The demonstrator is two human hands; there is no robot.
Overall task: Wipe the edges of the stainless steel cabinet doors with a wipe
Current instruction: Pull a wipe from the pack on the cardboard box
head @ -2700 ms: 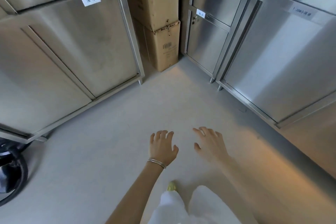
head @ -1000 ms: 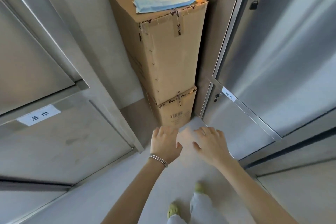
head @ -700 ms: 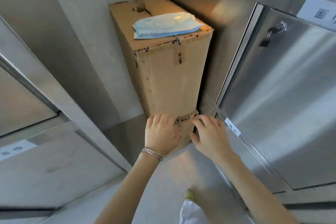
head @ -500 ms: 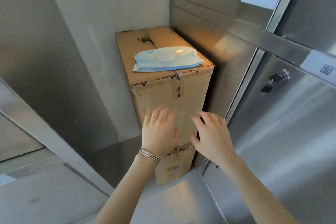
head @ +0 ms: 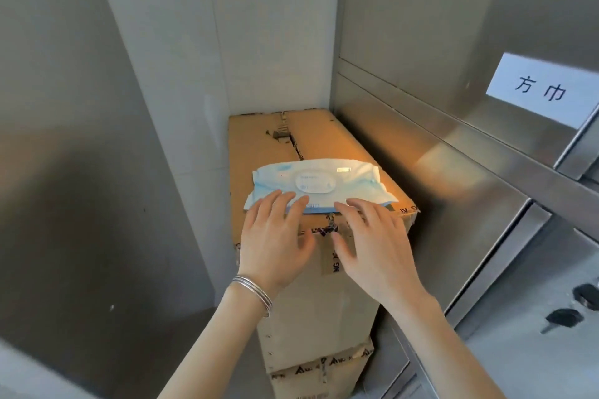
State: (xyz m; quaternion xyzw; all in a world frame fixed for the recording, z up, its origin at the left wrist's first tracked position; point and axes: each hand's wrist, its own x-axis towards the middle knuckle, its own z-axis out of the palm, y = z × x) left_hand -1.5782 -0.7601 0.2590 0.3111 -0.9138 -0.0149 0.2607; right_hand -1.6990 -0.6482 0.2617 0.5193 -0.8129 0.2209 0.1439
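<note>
A light blue and white pack of wipes [head: 319, 181] with an oval lid lies flat on top of a tall cardboard box [head: 324, 295]. My left hand [head: 275, 241] is spread, and its fingertips reach the pack's near left edge. My right hand [head: 372, 244] is spread beside it, fingertips at the pack's near right edge. Neither hand holds anything. Stainless steel cabinet doors [head: 505, 253] stand on the right, and another steel cabinet side [head: 64, 172] stands on the left.
The tall box stands on a second cardboard box [head: 319, 372] in a narrow gap between the cabinets, against a white wall [head: 252, 42]. A paper label [head: 544, 91] is stuck on the right cabinet. Padlocks [head: 564, 317] hang on a lower right door.
The view rose from the floor up to the top of the box. Both hands lifted from low in front of the box up to the near edge of the wipes pack.
</note>
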